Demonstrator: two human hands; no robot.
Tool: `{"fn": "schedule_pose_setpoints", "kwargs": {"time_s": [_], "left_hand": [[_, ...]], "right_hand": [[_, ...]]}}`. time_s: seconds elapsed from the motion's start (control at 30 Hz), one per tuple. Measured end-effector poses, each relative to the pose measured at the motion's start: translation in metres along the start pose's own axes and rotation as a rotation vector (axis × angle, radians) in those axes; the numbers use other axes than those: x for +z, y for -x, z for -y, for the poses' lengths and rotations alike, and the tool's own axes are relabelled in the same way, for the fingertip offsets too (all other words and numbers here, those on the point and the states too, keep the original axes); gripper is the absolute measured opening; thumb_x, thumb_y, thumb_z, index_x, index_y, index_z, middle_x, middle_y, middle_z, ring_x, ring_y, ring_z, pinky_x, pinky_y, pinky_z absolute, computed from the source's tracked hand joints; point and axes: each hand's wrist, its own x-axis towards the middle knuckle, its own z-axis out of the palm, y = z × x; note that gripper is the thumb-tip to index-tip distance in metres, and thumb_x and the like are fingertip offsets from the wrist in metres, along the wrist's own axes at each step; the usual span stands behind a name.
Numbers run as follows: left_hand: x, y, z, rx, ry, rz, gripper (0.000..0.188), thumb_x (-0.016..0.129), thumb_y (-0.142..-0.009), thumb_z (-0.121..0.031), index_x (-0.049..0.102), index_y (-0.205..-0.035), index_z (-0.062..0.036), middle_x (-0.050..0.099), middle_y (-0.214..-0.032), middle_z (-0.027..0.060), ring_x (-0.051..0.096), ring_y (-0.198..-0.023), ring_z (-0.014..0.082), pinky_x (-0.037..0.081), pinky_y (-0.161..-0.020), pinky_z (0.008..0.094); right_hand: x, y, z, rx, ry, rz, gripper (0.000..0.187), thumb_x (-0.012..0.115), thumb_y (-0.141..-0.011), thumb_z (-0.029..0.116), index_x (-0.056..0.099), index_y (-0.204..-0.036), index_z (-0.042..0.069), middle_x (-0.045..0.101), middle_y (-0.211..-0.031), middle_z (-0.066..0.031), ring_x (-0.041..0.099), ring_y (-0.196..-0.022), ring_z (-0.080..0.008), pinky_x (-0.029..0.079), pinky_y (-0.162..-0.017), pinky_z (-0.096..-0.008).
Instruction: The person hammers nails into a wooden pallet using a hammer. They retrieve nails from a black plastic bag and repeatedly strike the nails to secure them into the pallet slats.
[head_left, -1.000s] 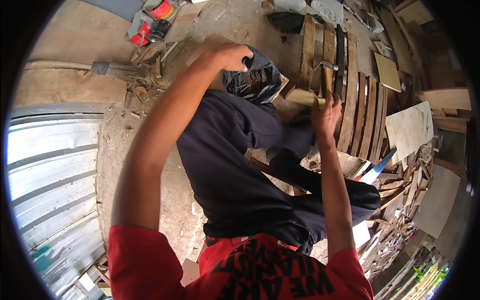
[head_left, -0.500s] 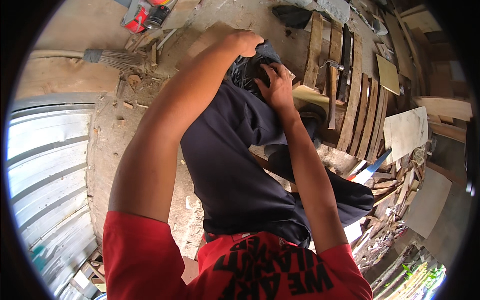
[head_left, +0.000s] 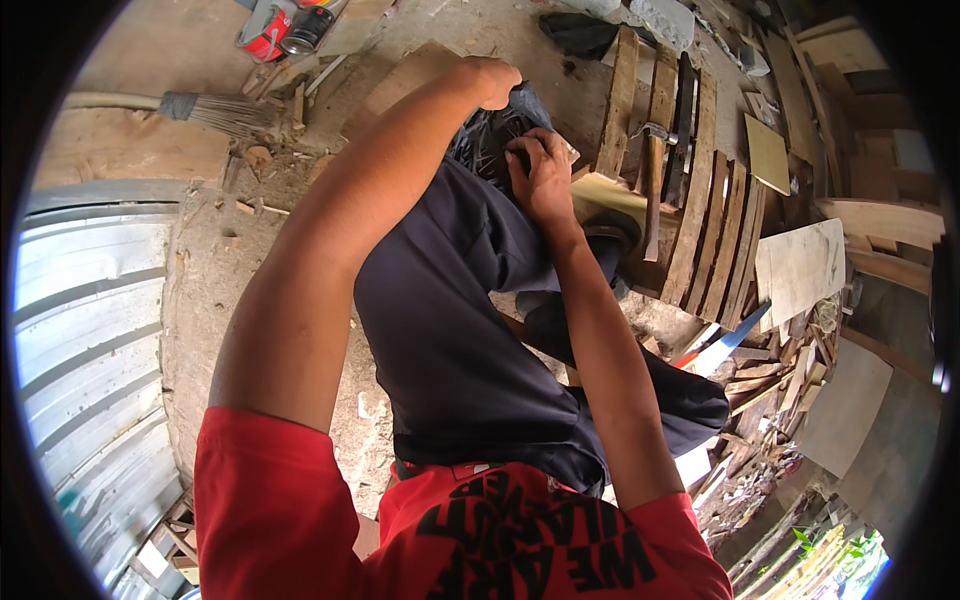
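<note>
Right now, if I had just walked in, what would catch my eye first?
Most likely the bright red shirt at the bottom centre, then the person's left hand and right hand, both at a black plastic bag near the top centre. After those, perhaps the hammer on the wooden pallet at upper right, or the shiny ridged metal sheet at far left.

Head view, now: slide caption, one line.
Left hand gripping a black plastic bag, right hand at its opening, wood-handled hammer on a wooden pallet.
</note>
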Motion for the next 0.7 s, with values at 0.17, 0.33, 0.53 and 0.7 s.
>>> {"fn": "schedule_pose_setpoints", "kwargs": {"time_s": [0.17, 0.33, 0.53, 0.7], "left_hand": [[0.000, 0.005, -0.002, 0.023, 0.068, -0.038, 0.036, 0.056, -0.078, -0.002, 0.065, -0.112, -0.0056, 0.067, -0.117, 0.0183, 0.062, -0.113, 0.0352, 0.051, -0.093, 0.0440], [0.006, -0.004, 0.005, 0.007, 0.008, -0.020, 0.034, 0.057, -0.079, -0.003, 0.065, -0.112, -0.0056, 0.068, -0.115, 0.0174, 0.063, -0.112, 0.0347, 0.051, -0.093, 0.0444], [0.007, -0.003, 0.008, 0.010, -0.019, -0.007, 0.033, 0.061, -0.080, -0.004, 0.065, -0.112, -0.0050, 0.068, -0.114, 0.0178, 0.063, -0.111, 0.0348, 0.051, -0.092, 0.0446], [-0.020, 0.017, 0.000, 0.058, 0.096, -0.031, 0.033, 0.068, -0.083, -0.011, 0.067, -0.116, -0.0074, 0.068, -0.117, 0.0151, 0.065, -0.108, 0.0340, 0.052, -0.091, 0.0428]], "right_hand": [[0.004, 0.001, -0.004, 0.005, -0.044, -0.101, 0.013, 0.071, -0.081, 0.007, 0.067, -0.093, 0.003, 0.062, -0.105, -0.0153, 0.058, -0.100, -0.0372, 0.047, -0.087, -0.0456], [0.006, -0.004, -0.001, 0.042, -0.096, -0.153, 0.009, 0.069, -0.084, 0.006, 0.066, -0.090, 0.000, 0.065, -0.097, -0.0178, 0.061, -0.092, -0.0384, 0.048, -0.083, -0.0445], [-0.009, -0.013, 0.014, 0.305, -0.176, -0.105, 0.023, 0.070, -0.089, 0.019, 0.069, -0.090, -0.004, 0.067, -0.092, -0.0210, 0.064, -0.088, -0.0380, 0.049, -0.082, -0.0428], [-0.029, -0.013, 0.010, 0.376, -0.197, -0.103, 0.033, 0.071, -0.090, 0.029, 0.071, -0.095, -0.004, 0.068, -0.094, -0.0226, 0.066, -0.088, -0.0376, 0.050, -0.080, -0.0413]]}}
